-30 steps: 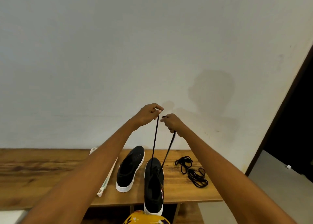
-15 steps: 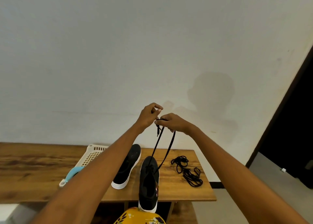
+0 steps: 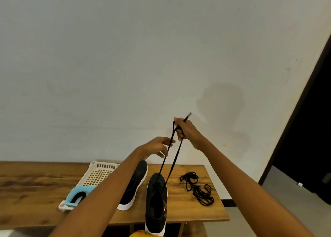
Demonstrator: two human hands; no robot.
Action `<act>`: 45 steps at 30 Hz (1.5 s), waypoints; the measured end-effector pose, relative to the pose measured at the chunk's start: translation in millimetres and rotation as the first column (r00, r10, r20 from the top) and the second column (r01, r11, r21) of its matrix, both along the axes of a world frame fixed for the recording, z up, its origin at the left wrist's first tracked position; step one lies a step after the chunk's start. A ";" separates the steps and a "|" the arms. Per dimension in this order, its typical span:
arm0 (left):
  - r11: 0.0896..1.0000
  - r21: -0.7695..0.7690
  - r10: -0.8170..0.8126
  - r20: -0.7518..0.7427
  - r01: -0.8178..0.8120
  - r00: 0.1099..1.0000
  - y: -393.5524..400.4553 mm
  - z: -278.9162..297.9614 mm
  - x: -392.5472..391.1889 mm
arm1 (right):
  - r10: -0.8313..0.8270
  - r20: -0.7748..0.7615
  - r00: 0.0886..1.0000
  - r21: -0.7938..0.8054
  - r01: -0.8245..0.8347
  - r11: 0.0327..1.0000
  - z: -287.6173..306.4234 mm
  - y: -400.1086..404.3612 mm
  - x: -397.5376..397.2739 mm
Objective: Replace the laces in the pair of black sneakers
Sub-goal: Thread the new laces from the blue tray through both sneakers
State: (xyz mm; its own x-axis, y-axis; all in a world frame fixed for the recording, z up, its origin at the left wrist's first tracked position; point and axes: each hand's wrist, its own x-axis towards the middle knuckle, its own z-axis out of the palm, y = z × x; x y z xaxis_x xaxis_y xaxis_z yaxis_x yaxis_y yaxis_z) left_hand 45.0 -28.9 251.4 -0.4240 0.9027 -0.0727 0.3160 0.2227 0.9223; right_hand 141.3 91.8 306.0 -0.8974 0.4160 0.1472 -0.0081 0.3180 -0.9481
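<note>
while both lace ends are pinched by the right hand, left fingers relaxed, two sneakers, one basket, one loose lace pile are seen on the counter.

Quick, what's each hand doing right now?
Left hand: open, fingers relaxed beside the lace strands.
Right hand: grips both ends of the black lace.

No text, label, brand or number can be read anywhere; the small red mark on the near sneaker is too blurred to tell.
</note>
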 end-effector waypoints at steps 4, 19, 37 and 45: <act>0.993 0.120 -0.003 0.029 -0.001 1.000 8.9 12.6 14.6 | -0.061 -0.093 0.994 -0.051 0.056 0.997 14.5 -5.3 -12.1; 0.873 0.344 0.377 -0.026 -0.346 0.926 -1.9 24.1 -0.8 | 0.142 0.102 0.985 0.107 -0.153 0.982 -54.3 -25.8 -10.4; 0.972 0.154 0.199 -0.155 -0.176 0.968 -7.9 61.5 5.1 | 0.211 0.248 0.945 0.306 -0.283 0.909 0.3 -39.2 -1.9; 0.993 -0.086 0.072 -0.091 -0.080 0.993 -10.0 46.8 6.5 | 0.143 0.220 0.965 0.323 -0.211 0.923 11.7 -4.7 20.9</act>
